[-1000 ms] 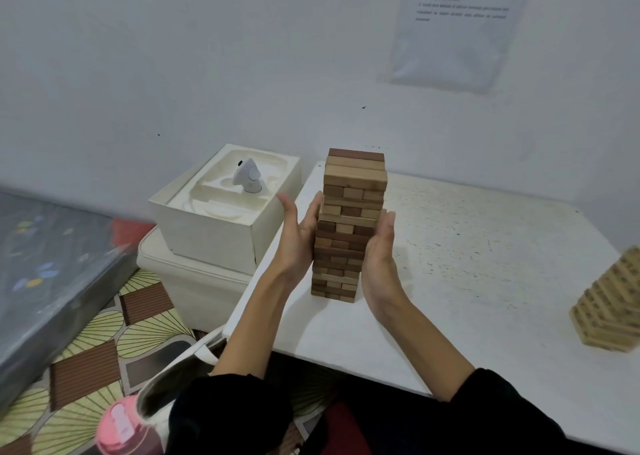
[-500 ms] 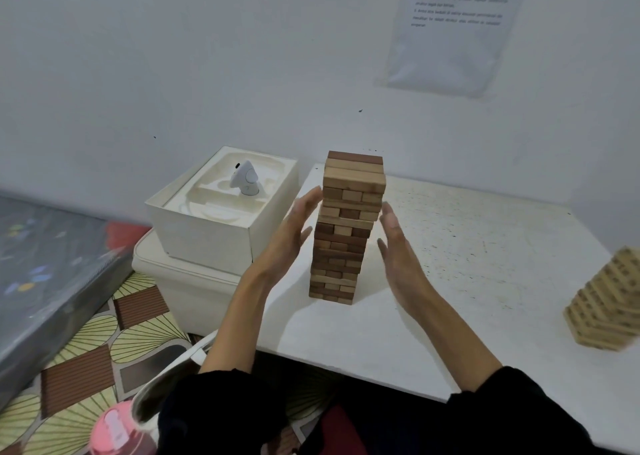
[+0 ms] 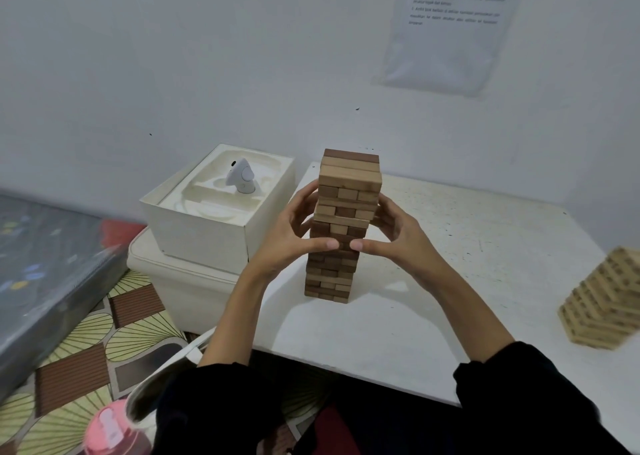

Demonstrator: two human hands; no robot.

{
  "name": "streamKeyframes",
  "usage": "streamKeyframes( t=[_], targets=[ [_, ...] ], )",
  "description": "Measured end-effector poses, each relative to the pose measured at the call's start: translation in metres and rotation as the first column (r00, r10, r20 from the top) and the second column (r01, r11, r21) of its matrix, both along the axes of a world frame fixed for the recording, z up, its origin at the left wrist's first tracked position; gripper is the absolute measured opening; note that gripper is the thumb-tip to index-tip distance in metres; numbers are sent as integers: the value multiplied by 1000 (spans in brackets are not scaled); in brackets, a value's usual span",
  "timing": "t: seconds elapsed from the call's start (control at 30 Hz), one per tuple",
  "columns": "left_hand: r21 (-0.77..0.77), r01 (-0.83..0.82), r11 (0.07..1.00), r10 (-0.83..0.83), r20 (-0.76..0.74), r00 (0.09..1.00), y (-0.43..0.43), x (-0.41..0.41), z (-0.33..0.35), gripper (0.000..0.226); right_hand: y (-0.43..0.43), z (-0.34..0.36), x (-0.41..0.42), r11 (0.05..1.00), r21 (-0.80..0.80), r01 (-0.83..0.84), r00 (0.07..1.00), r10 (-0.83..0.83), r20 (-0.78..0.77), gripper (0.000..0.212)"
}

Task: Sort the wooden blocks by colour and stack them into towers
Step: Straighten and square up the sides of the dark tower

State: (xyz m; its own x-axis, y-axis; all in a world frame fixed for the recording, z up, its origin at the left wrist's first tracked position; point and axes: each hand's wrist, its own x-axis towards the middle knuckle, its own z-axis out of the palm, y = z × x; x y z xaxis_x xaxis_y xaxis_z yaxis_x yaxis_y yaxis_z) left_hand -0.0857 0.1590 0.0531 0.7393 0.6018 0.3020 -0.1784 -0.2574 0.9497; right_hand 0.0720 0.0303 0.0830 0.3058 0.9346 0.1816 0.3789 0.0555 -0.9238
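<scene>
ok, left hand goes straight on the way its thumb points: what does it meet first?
The thumb tip of the right hand, almost tip to tip with it in front of the mixed tower; whether a gap remains is unclear.

Head-worn camera, forward and down, near table (image 3: 450,246)

— Any writing to read out?
— Only on the wall sheet (image 3: 450,28), up and right of the block tower (image 3: 341,226): several printed lines, all too blurred to make out.
— And the pale stack (image 3: 602,302), far right of the block tower?
— Faint dark marks along the blocks, nothing legible.
</scene>
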Motion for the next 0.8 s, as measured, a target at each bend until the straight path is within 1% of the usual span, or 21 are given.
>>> streamKeyframes(
  t=[0.1, 0.23, 0.33, 0.4, 0.5, 0.63, 0.8],
  targets=[
    [21, 48, 999, -46, -93, 995, 6, -1, -7, 104, 0, -4, 3, 1000, -17, 9, 1000, -8, 24, 103],
    [28, 57, 998, -51, -178, 983, 8, -3, -12, 102, 0, -12, 5, 995, -101, 9, 998, -3, 56, 110],
    [40, 36, 999, -28, -179, 983, 6, -3, -11, 99, -1, -17, 2, 992, -117, 52, 996, -43, 75, 104],
    [43, 13, 999, -5, -183, 983, 5, -3, -11, 97, -1, -19, -1, 989, -125, 77, 994, -66, 92, 94],
    [50, -2, 999, 12, -198, 980, 9, -4, -15, 87, -1, -21, -3, 981, -159, 110, 990, -94, 104, 75],
    [65, -21, 998, 36, -234, 972, 15, -9, -17, 73, -2, -22, -1, 981, -159, 111, 991, -98, 88, 71],
    [66, -22, 998, 38, -253, 967, 13, -11, -16, 76, -2, -22, 0, 981, -165, 102, 994, -92, 63, 72]
  ],
)
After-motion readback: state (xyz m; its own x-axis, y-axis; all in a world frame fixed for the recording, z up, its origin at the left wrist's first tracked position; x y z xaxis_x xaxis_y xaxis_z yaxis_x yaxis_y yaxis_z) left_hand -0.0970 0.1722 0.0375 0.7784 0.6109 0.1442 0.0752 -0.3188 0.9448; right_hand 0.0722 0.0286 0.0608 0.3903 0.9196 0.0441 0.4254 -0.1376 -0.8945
